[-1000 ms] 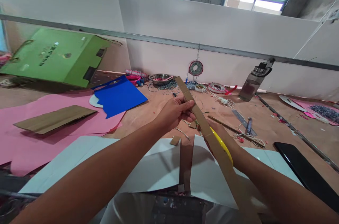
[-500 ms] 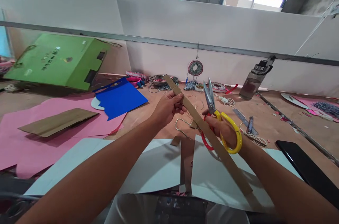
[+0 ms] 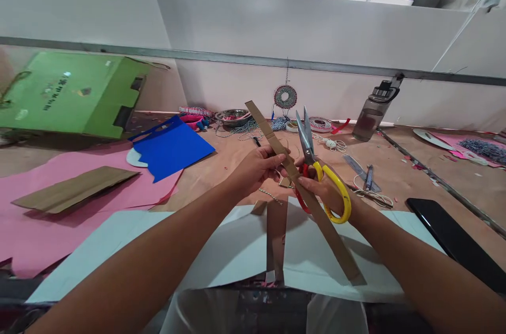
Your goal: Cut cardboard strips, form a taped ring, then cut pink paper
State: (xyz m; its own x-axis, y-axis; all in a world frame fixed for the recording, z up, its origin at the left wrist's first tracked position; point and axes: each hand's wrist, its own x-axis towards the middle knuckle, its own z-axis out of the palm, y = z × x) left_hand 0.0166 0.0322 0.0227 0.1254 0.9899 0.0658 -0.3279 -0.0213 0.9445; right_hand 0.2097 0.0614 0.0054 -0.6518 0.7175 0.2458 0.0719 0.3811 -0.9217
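Observation:
A long brown cardboard strip [image 3: 332,242] slants from upper left to lower right before me. My left hand [image 3: 263,168] is closed around its upper part, thumb on the near face. In my right hand [image 3: 326,189] is a pair of scissors [image 3: 306,136] with yellow and red handles; the blades point up and away, slightly apart. The right thumb also presses on the strip's middle. Beneath the strip lies a pale sheet [image 3: 316,271], and a small cardboard piece [image 3: 259,208] rests on the sheet to its left.
At left are a green box [image 3: 75,94], a blue sheet [image 3: 179,147], pink sheets [image 3: 59,168] and a folded brown piece [image 3: 75,189]. A bottle [image 3: 371,113] and a black phone [image 3: 450,236] stand and lie at right. A metal bowl [image 3: 233,118] sits by the back wall.
My hands have come closer together on the strip, and the right thumb now lies on it. The view has shifted slightly. Both hands keep their holds.

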